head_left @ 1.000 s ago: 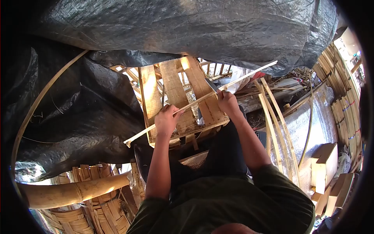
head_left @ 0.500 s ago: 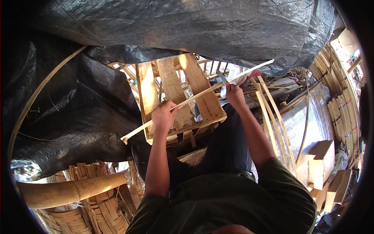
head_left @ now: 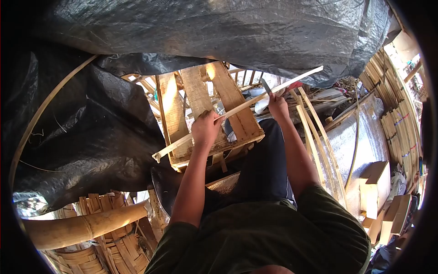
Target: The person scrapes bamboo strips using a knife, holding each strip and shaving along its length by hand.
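Note:
A long pale bamboo strip [head_left: 243, 105] runs slantwise over the wooden slatted crate [head_left: 246, 123], its knobby lower end at the left and its tip up at the right. My left hand [head_left: 206, 129] is closed around the strip left of its middle, above the crate's front slats. Closed on a knife [head_left: 265, 86], my right hand [head_left: 278, 107] is farther along the strip. The knife's blade points up and away, crossing or lying right beside the strip; its handle is hidden in my fingers.
Black plastic sheeting [head_left: 219, 32] hangs ahead and at left. Several loose strips [head_left: 315, 132] lean by my right arm, near cardboard boxes [head_left: 376, 182] and stacked bamboo slats [head_left: 401, 128]. A thick bamboo pole [head_left: 86, 224] and woven baskets [head_left: 82, 258] are at lower left.
My left hand has moved right and slightly up, and the strip's lower end has shifted the same way. My right hand with the knife has moved slightly up along the strip.

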The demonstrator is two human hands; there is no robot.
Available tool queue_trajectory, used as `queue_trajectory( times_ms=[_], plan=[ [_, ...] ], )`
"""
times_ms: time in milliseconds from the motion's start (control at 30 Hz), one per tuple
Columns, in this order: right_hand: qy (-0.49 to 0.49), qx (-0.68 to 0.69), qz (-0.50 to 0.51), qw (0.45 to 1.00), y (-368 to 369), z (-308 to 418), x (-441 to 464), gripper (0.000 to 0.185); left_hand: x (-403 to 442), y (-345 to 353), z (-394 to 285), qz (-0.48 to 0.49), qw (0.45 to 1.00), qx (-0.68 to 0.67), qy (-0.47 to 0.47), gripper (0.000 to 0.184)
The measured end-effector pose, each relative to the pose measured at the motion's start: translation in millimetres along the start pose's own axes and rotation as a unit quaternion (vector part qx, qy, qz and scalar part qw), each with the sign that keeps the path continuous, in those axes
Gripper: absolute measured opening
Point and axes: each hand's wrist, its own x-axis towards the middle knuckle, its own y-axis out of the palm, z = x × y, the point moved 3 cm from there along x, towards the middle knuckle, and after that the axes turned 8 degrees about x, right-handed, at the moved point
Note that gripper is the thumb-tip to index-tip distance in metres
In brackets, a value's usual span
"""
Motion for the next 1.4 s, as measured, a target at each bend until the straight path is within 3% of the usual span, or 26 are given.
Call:
queue_trajectory(
  times_ms=[100,167,233,367,467,500,567,633,700,767,833,900,933,967,1033,1100,1167,1233,1267,1300,1367,1400],
  plan=[
    [-0.097,0.009,-0.069,0.993,27,-10,-12,0.046,4,-4,-1,0.033,0.999,0.0,-0.025,0.027],
    [-0.089,-0.034,-0.015,0.995,15,-13,-1,0.047,3,-2,-1,0.036,0.999,0.01,-0.028,0.028],
    [0.029,0.003,-0.017,0.999,3,-14,8,0.047,3,-3,-3,0.039,0.999,0.013,-0.029,0.028],
    [-0.076,-0.03,-0.033,0.996,23,-5,-9,0.052,4,-7,-5,0.041,0.998,0.029,-0.033,0.029],
    [0.063,0.052,-0.005,0.997,2,-14,9,0.052,3,-5,-4,0.035,0.998,0.034,-0.03,0.031],
    [0.065,0.052,-0.004,0.997,14,-21,4,0.052,3,-5,-4,0.024,0.999,0.031,-0.019,0.032],
    [-0.065,0.037,-0.064,0.995,45,-32,-1,0.052,5,-6,-3,0.042,0.998,0.041,-0.03,0.032],
    [-0.103,-0.012,-0.012,0.995,24,-20,3,0.049,3,-4,-2,0.063,0.996,0.051,-0.042,0.032],
    [0.136,0.104,0.011,0.985,5,-1,-3,0.048,2,-1,0,0.027,0.999,0.04,-0.015,0.032],
    [0.015,0.036,0.004,0.999,38,-14,-7,0.05,2,-5,-3,0.041,0.998,0.043,-0.026,0.032],
    [-0.01,0.042,0.011,0.999,27,-4,-13,0.051,2,-4,-3,0.053,0.997,0.047,-0.036,0.031],
    [0.147,0.093,0.042,0.984,-1,8,-6,0.05,2,-1,-1,0.034,0.999,0.038,-0.019,0.031],
    [0.065,0.04,-0.013,0.997,11,-11,3,0.049,1,0,0,0.035,0.998,0.038,-0.02,0.031],
    [-0.097,-0.008,0.008,0.995,45,-48,14,0.049,1,0,0,0.027,0.998,0.047,-0.022,0.033],
    [-0.094,-0.007,-0.002,0.996,32,-14,-6,0.047,2,2,-1,0.018,0.998,0.056,-0.023,0.034],
    [0.055,0.057,0.017,0.997,16,-18,9,0.047,1,1,1,0.013,0.999,0.038,-0.02,0.034],
    [0.027,0.031,-0.001,0.999,16,-13,3,0.048,0,0,1,0.005,0.999,0.041,-0.016,0.034],
    [-0.16,0.02,-0.04,0.986,31,0,-14,0.051,1,-2,-2,-0.004,0.999,0.046,-0.005,0.034],
    [-0.157,-0.069,0.03,0.985,19,-2,-2,0.05,1,-2,-2,0.013,0.999,0.051,-0.017,0.034],
    [-0.085,-0.022,0.064,0.994,13,-5,10,0.05,1,-1,0,0.029,0.998,0.055,-0.03,0.034],
    [-0.051,-0.016,-0.004,0.999,8,-11,10,0.049,-1,0,1,0.013,0.998,0.053,-0.019,0.034],
    [-0.013,0.016,0.047,0.999,20,-6,-4,0.05,-1,0,0,-0.005,0.999,0.052,-0.004,0.034]
  ],
)
